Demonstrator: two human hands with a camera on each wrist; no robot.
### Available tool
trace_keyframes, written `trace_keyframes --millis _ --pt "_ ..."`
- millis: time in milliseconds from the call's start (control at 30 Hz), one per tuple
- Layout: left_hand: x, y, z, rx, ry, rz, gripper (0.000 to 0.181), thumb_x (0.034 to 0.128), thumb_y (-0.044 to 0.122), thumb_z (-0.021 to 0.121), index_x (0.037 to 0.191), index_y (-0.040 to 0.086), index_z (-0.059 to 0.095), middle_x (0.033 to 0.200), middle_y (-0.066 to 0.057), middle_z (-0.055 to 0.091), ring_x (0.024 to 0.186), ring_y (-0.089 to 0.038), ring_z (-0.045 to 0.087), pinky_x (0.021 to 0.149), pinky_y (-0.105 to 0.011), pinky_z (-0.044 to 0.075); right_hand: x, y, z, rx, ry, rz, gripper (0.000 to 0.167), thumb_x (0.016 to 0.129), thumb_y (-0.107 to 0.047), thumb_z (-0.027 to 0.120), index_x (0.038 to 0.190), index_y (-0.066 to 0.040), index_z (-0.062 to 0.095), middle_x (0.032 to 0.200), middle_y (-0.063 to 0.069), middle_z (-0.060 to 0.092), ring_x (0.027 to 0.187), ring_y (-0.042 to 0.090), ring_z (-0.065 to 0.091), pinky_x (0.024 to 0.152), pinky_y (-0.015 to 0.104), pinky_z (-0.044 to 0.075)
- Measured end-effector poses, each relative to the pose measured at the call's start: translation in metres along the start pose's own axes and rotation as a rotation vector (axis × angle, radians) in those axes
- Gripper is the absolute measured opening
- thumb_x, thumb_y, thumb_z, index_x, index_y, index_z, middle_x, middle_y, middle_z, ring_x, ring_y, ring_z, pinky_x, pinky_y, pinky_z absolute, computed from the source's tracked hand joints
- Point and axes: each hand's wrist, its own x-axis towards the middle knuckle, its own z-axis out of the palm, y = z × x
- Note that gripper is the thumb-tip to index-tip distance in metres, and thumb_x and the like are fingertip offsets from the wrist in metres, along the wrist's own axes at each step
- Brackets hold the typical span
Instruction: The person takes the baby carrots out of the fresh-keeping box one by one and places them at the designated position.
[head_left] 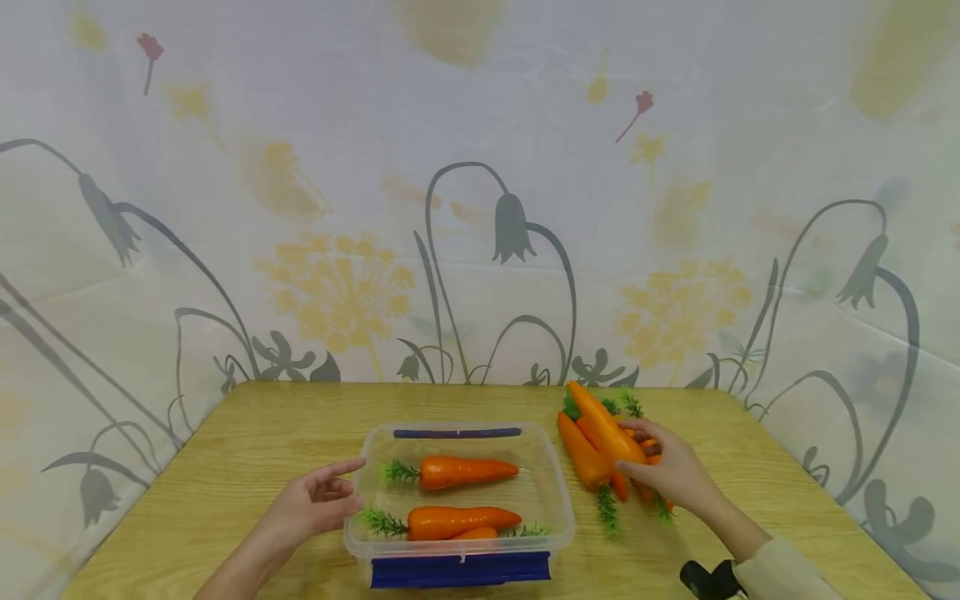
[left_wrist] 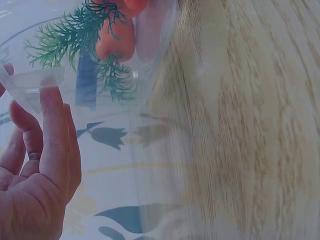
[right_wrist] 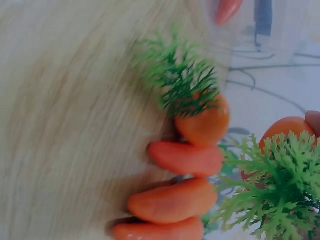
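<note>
A clear plastic box (head_left: 564,492) with blue clips stands on the table; in it lie an orange carrot with green leaves (head_left: 457,472) toward the back, another carrot (head_left: 453,522) at the front, and a third partly hidden below that. My left hand (head_left: 303,504) touches the box's left rim, its fingers spread along it. To the right of the box, my right hand (head_left: 671,467) grips a long carrot (head_left: 606,421) on top of a carrot pile, thumb and fingers on opposite sides. In the right wrist view green leaves (right_wrist: 280,185) hide most of this hand.
Several more carrots (head_left: 581,454) make up the pile, leaves pointing different ways; some also show in the right wrist view, one carrot (right_wrist: 175,200) among them. A black object (head_left: 708,579) is at my right wrist. A flower-printed cloth (head_left: 465,317) hangs behind the wooden table (head_left: 285,417).
</note>
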Motion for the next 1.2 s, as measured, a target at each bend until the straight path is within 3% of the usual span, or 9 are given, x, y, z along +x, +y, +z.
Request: trace_keyframes --millis 533,967,1200 --pt "0.000 -0.001 0.000 0.024 0.019 0.014 0.067 0.0844 0.018 0.070 0.139 -0.002 0.039 0.102 -0.011 0.050 0.091 -0.018 0.053 0.077 -0.036 0.052 -0.009 0.038 -0.017 -0.057 0.045 0.174 0.064 0.081 -0.026 0.073 0.132 0.003 0.046 0.110 0.023 0.052 0.087 0.030 0.057 0.060 0.034 0.052" --pt "0.001 -0.001 0.001 0.018 0.024 0.008 0.066 0.0845 0.017 0.070 0.140 -0.003 0.038 0.101 -0.010 0.050 0.091 -0.018 0.053 0.077 -0.036 0.051 -0.015 0.079 -0.031 -0.172 0.080 0.211 0.062 0.080 -0.025 0.073 0.125 0.009 0.048 0.098 0.022 0.056 0.081 0.030 0.058 0.061 0.033 0.049" --pt "0.000 -0.001 0.001 0.007 0.024 0.012 0.069 0.0837 0.020 0.071 0.140 -0.003 0.037 0.101 -0.010 0.050 0.090 -0.018 0.054 0.078 -0.037 0.051 -0.013 0.089 -0.034 -0.228 0.045 0.218 0.063 0.078 -0.026 0.074 0.121 0.012 0.049 0.092 0.021 0.056 0.082 0.032 0.055 0.059 0.034 0.046"
